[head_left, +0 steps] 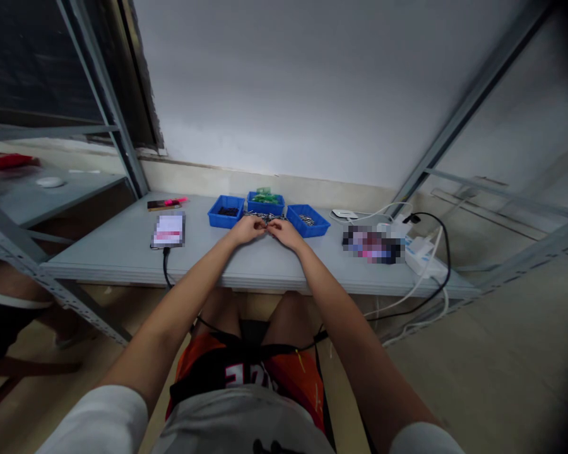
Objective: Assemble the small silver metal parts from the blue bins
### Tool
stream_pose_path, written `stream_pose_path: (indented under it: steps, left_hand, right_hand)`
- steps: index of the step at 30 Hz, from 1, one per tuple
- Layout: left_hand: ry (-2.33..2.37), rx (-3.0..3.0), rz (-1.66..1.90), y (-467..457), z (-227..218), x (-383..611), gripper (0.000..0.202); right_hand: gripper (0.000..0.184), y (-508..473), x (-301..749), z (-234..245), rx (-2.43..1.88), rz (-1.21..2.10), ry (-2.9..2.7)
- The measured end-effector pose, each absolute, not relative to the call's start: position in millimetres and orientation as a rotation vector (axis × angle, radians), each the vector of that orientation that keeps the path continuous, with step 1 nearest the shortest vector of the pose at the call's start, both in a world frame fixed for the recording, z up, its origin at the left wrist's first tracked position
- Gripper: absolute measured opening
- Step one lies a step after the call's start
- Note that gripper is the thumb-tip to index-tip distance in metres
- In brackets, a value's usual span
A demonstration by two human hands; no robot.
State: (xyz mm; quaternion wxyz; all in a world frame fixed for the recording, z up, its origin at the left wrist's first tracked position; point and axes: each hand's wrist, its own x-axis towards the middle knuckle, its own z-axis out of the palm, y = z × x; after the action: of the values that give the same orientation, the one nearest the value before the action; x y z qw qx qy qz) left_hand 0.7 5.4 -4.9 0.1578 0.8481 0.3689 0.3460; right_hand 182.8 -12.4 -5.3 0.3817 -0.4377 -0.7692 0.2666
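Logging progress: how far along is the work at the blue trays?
Seemingly done: a metal cluster lies before the trays. In hand: left hand and right hand meet at it, grip unclear. Left: black parts, green parts and metal parts lie in the trays.

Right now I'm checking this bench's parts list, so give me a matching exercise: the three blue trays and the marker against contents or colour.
Column one:
1. left blue tray
2. middle blue tray
3. right blue tray
4. marker

Column two:
a. pink
b. silvery metal parts
c. black parts
d. green parts

Pairs: 1-c, 2-d, 3-b, 4-a.
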Motion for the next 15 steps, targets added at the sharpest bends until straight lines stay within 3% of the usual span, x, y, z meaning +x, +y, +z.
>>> stream_pose_path:
  steps: [5,9,15]
  left_hand:
    - [1.025,2.429,0.923,6.2,-6.8,0.6,0.019]
    - [1.053,2.447,0.848,5.0,-6.2,0.2,0.018]
    - [1.122,2.413,0.991,8.3,-6.5,-0.4,0.022]
  right_hand:
    - [0.021,-9.9,183.0,-6.9,-1.045,0.633,-1.921]
    - [0.015,-9.1,183.6,-7.5,-1.050,0.648,-1.927]
    - [0.013,-11.1,185.5,-5.2,-1.142,0.550,-1.878]
